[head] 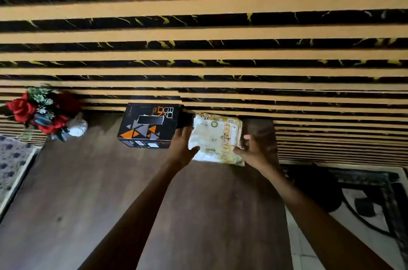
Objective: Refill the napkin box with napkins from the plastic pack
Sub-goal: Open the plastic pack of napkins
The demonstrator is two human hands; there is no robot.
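A black napkin box [148, 126] with orange and grey triangles and a dark slot on top stands at the far edge of the brown wooden table [110, 192]. Right of it lies the plastic pack [215, 138] of napkins, white with green and yellow print. My left hand [183, 145] rests at the pack's left side, fingers spread, thumb on the pack's near left corner. My right hand [250, 148] touches the pack's right near corner, fingers curled around its edge. Whether the pack is lifted off the table I cannot tell.
A bunch of red artificial flowers [39, 110] in a white vase [77, 128] stands at the table's far left. A slatted tan-and-black wall [198, 33] runs behind the table. A patterned rug [364, 199] lies on the floor to the right.
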